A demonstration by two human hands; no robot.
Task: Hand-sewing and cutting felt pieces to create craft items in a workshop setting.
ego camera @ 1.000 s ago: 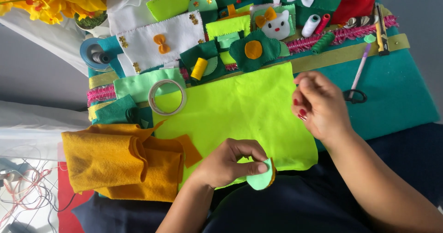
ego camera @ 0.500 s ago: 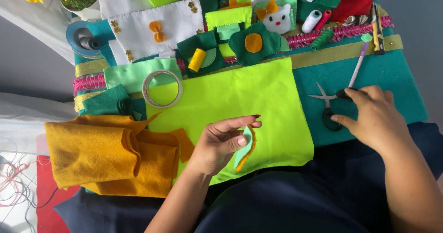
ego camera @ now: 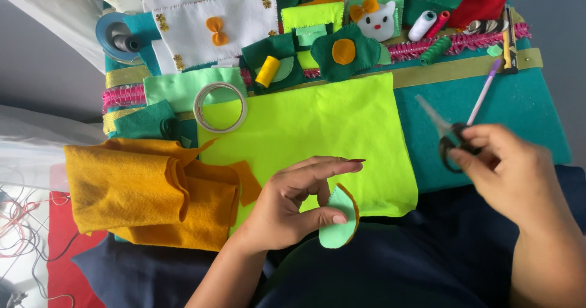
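Left hand (ego camera: 290,207): thumb and fingers pinch a small mint-green felt piece (ego camera: 339,219) with an orange-edged layer behind it, held just below the near edge of the lime-green felt sheet (ego camera: 317,131), index finger stretched out above it. Right hand (ego camera: 510,174): closed around the handles of a pair of scissors (ego camera: 445,134), blades blurred, pointing up-left over the teal felt (ego camera: 525,110). A purple pen (ego camera: 483,92) lies just beside the scissors. Mustard felt (ego camera: 146,189), folded, lies to the left, touching the lime sheet. A tape roll (ego camera: 220,107) rests on the lime sheet's far left corner. Yellow thread spool (ego camera: 267,71) sits on dark green felt beyond.
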